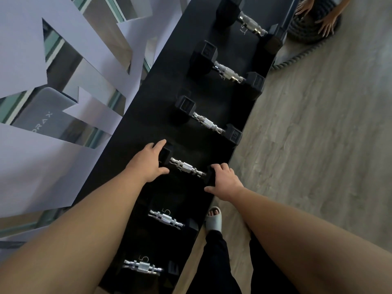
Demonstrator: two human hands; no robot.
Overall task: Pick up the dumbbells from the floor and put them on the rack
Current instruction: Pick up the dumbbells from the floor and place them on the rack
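A black dumbbell [186, 167] with a chrome handle lies across the dark rack [148, 115]. My left hand [148, 163] grips its far black head, fingers and thumb curled round it. My right hand [224, 180] grips the near black head at the rack's front edge. Three more dumbbells sit further along the rack: one [209, 122] just beyond, another [228, 73] past it, and a third [250, 23] at the far end. Two dumbbells lie nearer me, one [167, 219] between my forearms and one [143, 267] at the bottom.
Grey wood-look floor [318, 124] runs along the rack's right side. My foot in a pale slipper [214, 218] stands by the rack. A coiled thick rope [311, 28] lies at the top right with another person's hands on it. A mirrored wall panel [53, 102] borders the left.
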